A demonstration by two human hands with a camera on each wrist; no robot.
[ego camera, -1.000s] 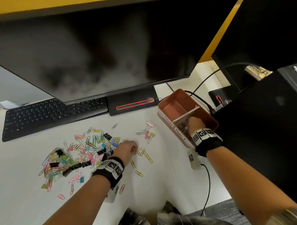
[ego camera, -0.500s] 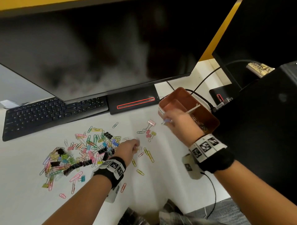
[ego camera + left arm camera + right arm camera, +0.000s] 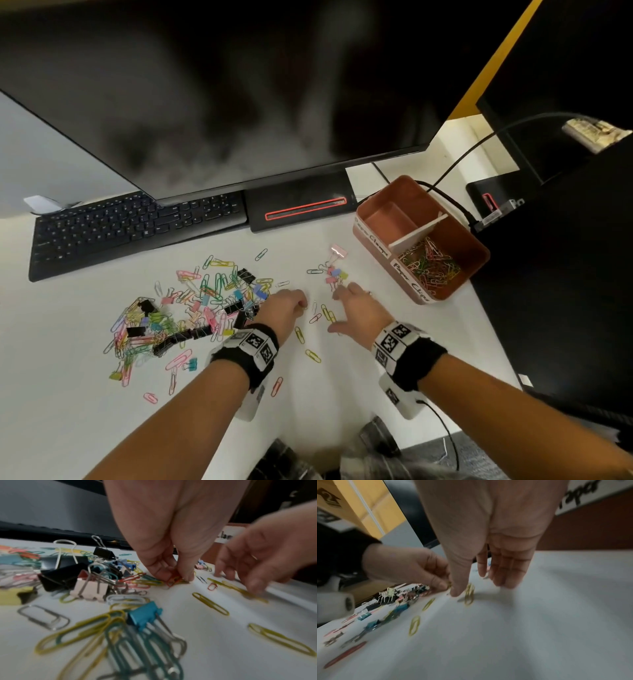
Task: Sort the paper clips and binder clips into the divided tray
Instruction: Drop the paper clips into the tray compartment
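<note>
Mostly wire paper clips, many-coloured, scattered flat.

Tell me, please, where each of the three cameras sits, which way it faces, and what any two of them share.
Head: above the desk, looking down at the divided tray; both forearms show.
Left wrist: low, along the left hand pinching a red paper clip.
Right wrist: low, along the open right hand toward yellow paper clips.
Shared: both wrist views show the other hand.

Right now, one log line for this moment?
left hand: pinching paper clips | right hand: open over desk | tray: paper clips only, other section empty
</note>
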